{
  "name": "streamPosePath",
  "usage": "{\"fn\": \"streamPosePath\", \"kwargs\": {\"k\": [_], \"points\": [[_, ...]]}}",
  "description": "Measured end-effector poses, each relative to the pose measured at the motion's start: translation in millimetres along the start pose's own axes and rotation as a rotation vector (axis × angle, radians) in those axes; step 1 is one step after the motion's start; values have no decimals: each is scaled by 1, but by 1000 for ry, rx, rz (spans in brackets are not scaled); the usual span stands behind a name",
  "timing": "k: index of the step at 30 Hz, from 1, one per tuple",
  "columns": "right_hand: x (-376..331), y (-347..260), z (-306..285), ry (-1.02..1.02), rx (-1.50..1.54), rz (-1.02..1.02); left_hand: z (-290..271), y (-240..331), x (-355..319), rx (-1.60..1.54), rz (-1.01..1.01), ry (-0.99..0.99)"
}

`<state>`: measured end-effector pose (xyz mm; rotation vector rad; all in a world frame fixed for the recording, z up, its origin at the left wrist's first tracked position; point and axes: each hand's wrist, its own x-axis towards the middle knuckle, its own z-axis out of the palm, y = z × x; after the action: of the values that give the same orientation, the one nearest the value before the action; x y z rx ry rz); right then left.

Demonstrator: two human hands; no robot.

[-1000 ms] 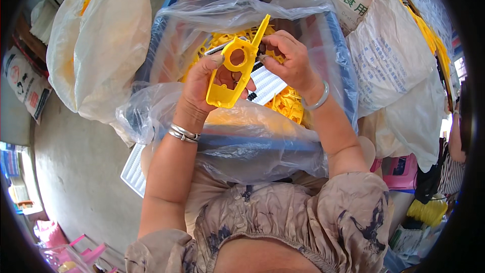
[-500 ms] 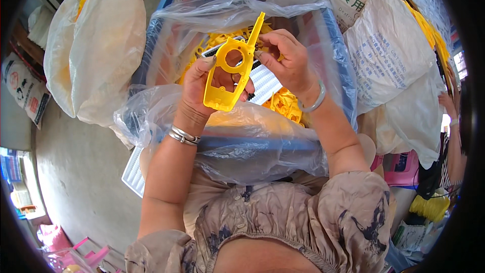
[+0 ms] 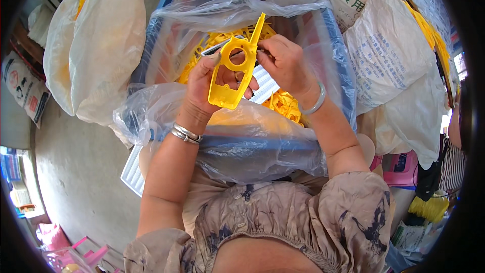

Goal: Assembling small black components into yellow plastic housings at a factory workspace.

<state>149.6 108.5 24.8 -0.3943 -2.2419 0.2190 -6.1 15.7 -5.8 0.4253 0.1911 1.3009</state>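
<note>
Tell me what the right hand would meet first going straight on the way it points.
Likely the yellow plastic casing, near the base of its long prong. The right hand may be touching it; depth is unclear there.

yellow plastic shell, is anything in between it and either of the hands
Nothing visible stands between the yellow plastic shell and the left hand, which grips its left side. The right hand is beside the foot of the shell's stem; whether it touches, or pinches something small in between, is unclear.
</note>
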Motion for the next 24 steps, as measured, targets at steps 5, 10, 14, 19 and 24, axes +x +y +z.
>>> {"fn": "streamPosePath", "kwargs": {"k": [5,10,14,19,24], "points": [[4,10,-12,130,-54,78,-5,3,5,31,7,76],[5,-10,-12,-83,294,-2,-7,-4,7,28,-40,31],[5,-9,-5,-140,194,-119,-9,-7,7,37,-53,19],[3,-6,-6,-176,163,-130,-6,-9,6,69,-57,62],[2,-7,-4,-201,112,-139,2,-9,6,607,118,329]]}}
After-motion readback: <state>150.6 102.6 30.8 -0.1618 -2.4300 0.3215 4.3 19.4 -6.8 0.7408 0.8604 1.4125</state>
